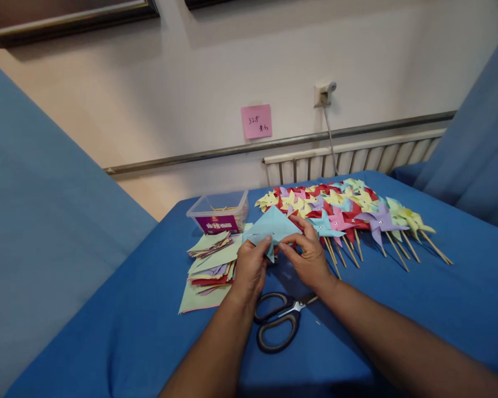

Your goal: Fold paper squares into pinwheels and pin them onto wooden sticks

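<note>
Both hands hold a light blue paper square (271, 226) above the blue table (398, 309), its corners bent up. My left hand (250, 268) pinches its near left edge with closed fingers. On the right side, my right hand (309, 255) grips the same paper, fingers curled against it. Black-handled scissors (279, 320) lie on the cloth just below my wrists. Behind the paper, a heap of finished paper pinwheels (348, 213) on wooden sticks spreads to the right.
A stack of coloured paper squares (209, 265) lies left of my hands. A clear plastic box (219, 213) with sticks stands behind it. Blue fabric surfaces rise at left and right. A pink note (256, 121), a wall socket (324, 93) and a radiator (357, 157) are on the wall.
</note>
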{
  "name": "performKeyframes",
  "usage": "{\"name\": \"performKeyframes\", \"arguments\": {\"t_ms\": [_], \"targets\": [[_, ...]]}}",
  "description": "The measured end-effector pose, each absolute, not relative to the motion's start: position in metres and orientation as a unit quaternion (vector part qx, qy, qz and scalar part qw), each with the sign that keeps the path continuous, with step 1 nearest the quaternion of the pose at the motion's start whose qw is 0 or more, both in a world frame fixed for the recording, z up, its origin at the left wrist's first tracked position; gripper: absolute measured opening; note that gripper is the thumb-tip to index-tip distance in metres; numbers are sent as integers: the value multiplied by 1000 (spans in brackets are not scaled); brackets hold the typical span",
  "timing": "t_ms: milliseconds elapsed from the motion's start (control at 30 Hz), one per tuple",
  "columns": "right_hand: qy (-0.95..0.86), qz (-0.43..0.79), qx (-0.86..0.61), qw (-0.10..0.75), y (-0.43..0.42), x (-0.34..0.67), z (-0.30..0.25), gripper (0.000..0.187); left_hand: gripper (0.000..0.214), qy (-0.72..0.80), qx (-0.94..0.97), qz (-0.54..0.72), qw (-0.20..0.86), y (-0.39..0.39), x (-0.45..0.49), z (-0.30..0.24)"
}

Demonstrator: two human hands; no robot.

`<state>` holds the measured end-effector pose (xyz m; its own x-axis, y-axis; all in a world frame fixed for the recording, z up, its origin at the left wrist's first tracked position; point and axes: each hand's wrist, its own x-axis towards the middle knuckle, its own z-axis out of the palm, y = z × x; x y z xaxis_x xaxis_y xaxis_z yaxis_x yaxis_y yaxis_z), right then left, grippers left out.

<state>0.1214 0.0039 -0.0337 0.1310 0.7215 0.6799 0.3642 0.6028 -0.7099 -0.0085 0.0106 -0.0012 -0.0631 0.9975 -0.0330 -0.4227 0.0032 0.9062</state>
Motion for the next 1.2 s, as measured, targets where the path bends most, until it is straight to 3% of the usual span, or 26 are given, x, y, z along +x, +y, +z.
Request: {"name": "performKeyframes", "arguments": {"t_ms": [533, 1200], "targets": [[-604, 216, -476, 601, 9, 128, -30, 16, 28, 431, 391, 564, 585, 11, -6, -8], [-602, 217, -481, 599, 12, 125, -38, 15, 31, 426, 406, 566, 577, 12, -6, -12]]}}
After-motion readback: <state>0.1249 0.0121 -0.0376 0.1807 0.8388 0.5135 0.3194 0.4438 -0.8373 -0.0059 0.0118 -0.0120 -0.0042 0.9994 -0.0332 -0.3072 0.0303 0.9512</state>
